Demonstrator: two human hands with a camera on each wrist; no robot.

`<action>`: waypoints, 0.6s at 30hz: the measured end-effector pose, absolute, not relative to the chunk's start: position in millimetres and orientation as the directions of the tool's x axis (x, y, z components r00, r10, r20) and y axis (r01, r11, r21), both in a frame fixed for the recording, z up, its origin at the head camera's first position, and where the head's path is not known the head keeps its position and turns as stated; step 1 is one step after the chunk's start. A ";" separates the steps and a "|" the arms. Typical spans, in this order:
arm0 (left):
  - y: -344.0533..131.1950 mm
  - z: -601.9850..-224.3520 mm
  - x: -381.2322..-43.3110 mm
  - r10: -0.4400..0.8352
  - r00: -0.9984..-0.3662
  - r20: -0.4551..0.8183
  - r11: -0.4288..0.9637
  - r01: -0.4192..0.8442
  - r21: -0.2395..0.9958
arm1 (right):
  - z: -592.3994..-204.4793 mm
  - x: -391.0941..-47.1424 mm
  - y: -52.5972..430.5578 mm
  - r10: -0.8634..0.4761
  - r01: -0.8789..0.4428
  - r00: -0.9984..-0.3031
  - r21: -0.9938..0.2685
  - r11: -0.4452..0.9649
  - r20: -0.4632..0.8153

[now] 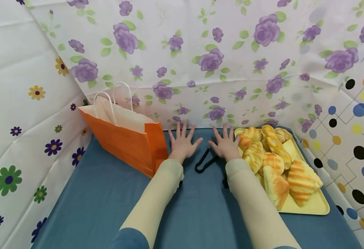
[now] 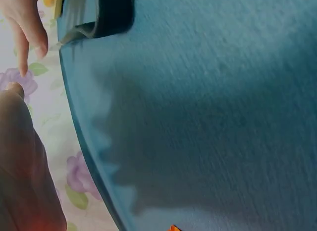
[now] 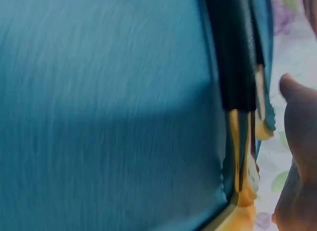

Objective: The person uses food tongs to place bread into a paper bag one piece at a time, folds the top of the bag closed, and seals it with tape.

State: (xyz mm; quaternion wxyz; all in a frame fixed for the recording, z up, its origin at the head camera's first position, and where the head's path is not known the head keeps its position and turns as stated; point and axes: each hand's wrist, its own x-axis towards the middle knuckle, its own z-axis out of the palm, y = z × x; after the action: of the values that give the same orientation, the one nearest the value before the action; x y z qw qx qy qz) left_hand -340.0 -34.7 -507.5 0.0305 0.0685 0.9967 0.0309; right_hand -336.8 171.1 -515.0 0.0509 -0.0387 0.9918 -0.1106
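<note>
- Left hand (image 1: 182, 144) and right hand (image 1: 226, 147) were spread flat-fingered, grasping nothing.
- Tongs (image 3: 234, 57) lay on the bench (image 1: 101, 200), partly hidden by the right hand; a sideways sweep might have knocked them.
- Right: bread (image 1: 273, 162) was heaped on a tray (image 1: 314, 209); careless lifting could have toppled pieces.
- Left: paper bag (image 1: 122, 145) stood open; a nudge could have tipped it.

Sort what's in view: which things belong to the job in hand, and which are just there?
Likely the job's, by nearness:
tongs, by the right hand
orange bag, beside the left hand
bread on the yellow tray

Apparently just surroundings:
blue table
purple-flowered backdrop
dotted cloth at right
daisy cloth at left
</note>
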 end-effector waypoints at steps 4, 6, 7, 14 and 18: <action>-32.5 -501.2 -330.4 0.150 -0.988 -0.024 0.983 0.146 0.112 | -511.8 -334.6 168.4 -0.088 -0.051 -0.991 -0.329 0.943 -0.098; -31.4 -497.2 -325.5 0.155 -0.988 -0.009 0.973 0.151 0.177 | -508.7 -334.2 166.1 -0.088 -0.049 -0.992 -0.366 0.929 -0.092; -30.7 -495.6 -323.3 0.157 -0.988 -0.013 0.964 0.150 0.220 | -507.1 -333.9 165.3 -0.090 -0.050 -0.992 -0.379 0.924 -0.087; -25.8 -489.2 -305.3 0.179 -0.983 -0.035 0.880 0.144 0.453 | -497.0 -327.4 162.3 -0.118 -0.084 -0.990 -0.364 0.928 -0.073; -30.2 -484.7 -292.2 0.195 -0.981 -0.018 0.846 0.159 0.508 | -490.1 -316.6 159.6 -0.124 -0.076 -0.989 -0.428 0.901 -0.084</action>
State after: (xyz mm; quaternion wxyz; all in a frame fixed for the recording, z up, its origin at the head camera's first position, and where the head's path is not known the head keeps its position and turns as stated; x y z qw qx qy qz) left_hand -292.2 -30.2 -484.7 0.0344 0.0920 0.9602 0.2613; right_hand -316.6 159.6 -490.1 0.0547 -0.0513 0.9733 -0.2169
